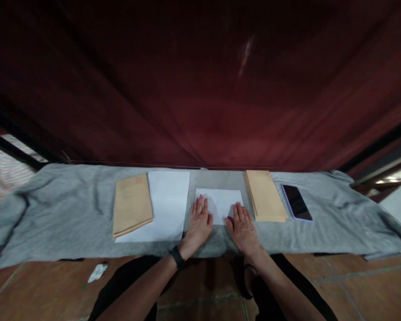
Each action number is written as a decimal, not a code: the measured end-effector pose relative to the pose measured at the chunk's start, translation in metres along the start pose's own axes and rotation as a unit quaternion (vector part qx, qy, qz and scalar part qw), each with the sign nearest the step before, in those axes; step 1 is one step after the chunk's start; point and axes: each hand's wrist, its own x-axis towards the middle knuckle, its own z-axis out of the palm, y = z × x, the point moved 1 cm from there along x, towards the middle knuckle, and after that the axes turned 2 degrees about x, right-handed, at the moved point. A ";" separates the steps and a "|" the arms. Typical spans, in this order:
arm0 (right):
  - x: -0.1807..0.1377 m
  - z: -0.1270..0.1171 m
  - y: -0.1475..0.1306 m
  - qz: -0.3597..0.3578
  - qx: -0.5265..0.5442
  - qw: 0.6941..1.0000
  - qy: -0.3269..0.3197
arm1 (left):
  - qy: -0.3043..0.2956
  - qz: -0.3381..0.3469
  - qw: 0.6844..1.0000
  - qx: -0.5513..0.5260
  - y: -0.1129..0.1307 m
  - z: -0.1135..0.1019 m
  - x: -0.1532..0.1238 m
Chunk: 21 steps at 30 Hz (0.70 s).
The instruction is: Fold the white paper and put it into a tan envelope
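A small white sheet of paper (222, 200), perhaps folded, lies flat on the grey cloth in front of me. My left hand (199, 221) rests flat over its left edge, fingers stretched out. Over its right edge lies my right hand (243, 227), also flat, with the fingers extended and the thumb pointing inward. Neither hand grips anything. To the left is a large white sheet (170, 205), partly covered by brown envelopes (132, 200). Just right of my right hand sits a stack of tan envelopes (265, 196).
The grey cloth (80, 209) covers a long narrow surface. A phone (296, 203) lies beyond the right stack. Dark red fabric (200, 111) hangs behind the surface. A crumpled white scrap (97, 272) is on the tiled floor (190, 294).
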 end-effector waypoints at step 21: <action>0.009 -0.007 -0.058 -0.187 0.062 0.973 -0.120 | -0.037 0.017 0.996 0.075 -0.022 -0.023 0.065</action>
